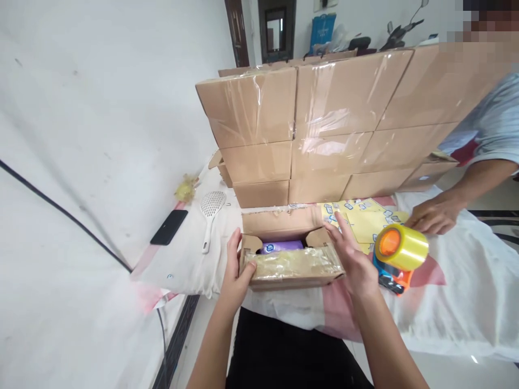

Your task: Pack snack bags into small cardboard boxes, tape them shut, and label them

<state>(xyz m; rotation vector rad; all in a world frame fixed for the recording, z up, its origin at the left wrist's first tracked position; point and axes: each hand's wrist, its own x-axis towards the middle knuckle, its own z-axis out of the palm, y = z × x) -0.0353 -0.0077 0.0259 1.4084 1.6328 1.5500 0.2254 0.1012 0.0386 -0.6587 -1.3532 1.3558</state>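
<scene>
An open cardboard box (295, 265) with shiny clear tape along its near side sits at the table's front edge. Its far flap (279, 220) stands up, and a purple package (283, 247) shows inside. My left hand (238, 270) grips the left end, thumb over the near edge. Against the right end, my right hand (353, 262) steadies the box with palm and stretched fingers; part of that contact is hidden. To the right, a yellow tape roll (411, 248) sits in an orange and blue tape dispenser (391, 275).
Taped cardboard boxes (324, 124) form a stacked wall behind. A white slotted skimmer (212, 208) and black phone (169, 227) lie left, near the white wall (81, 135). Another person's hand (436, 213) reaches over yellow printed sheets (360, 221) at right.
</scene>
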